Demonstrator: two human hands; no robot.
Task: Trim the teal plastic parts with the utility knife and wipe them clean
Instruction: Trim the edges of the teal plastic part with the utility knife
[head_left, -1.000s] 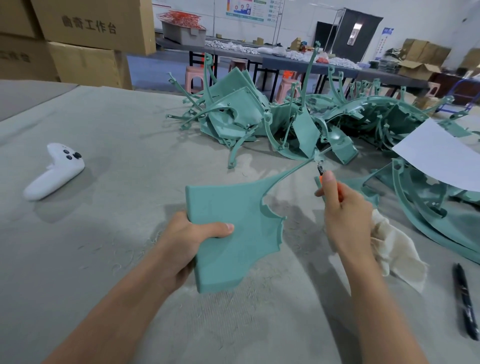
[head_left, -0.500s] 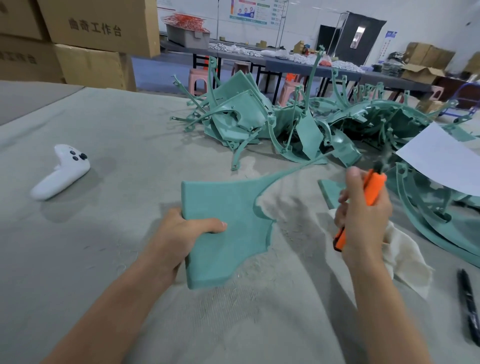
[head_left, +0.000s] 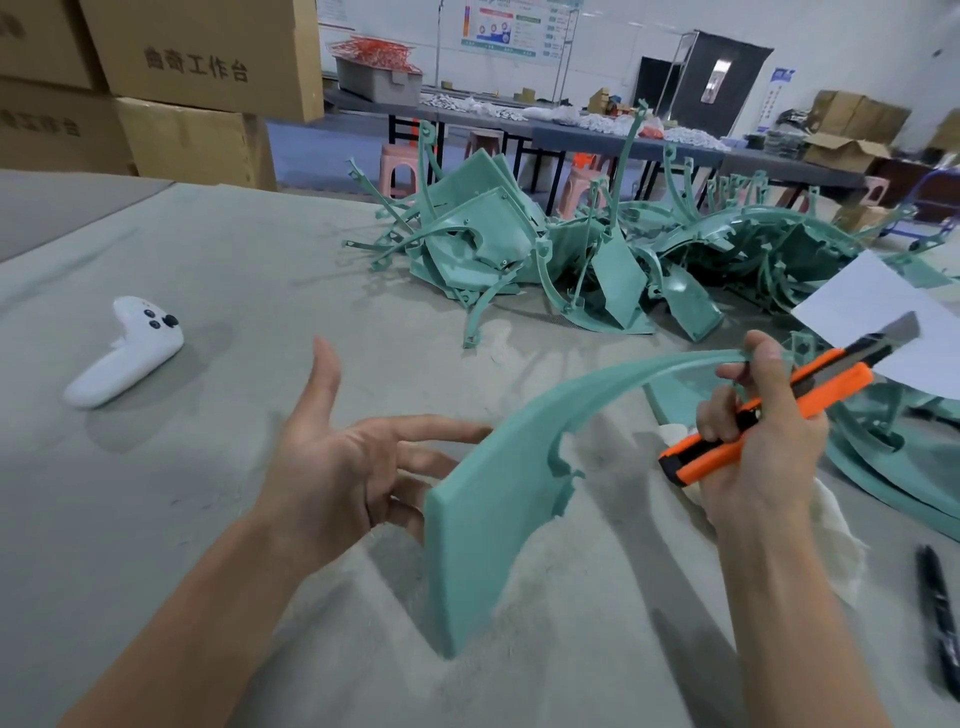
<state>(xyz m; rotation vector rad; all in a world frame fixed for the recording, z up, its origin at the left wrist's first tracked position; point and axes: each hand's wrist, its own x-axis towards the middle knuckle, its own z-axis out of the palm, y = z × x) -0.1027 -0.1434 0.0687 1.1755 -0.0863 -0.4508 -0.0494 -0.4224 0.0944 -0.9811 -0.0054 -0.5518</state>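
- Our left hand (head_left: 343, 467) is releasing the part (head_left: 493, 509), fingers spreading beside it.
- Our right hand (head_left: 758, 457) is gripping the knife (head_left: 810, 395) and pinching the part's tip above the table (head_left: 260, 291).
- We are likely re-gripping for another edge.

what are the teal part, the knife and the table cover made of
The teal part looks like moulded plastic: matte, uniform colour, thin raised rim. The utility knife has a glossy orange plastic body and a bare grey metal blade. The table cover is probably felt or similar cloth: grey, fuzzy, creased.
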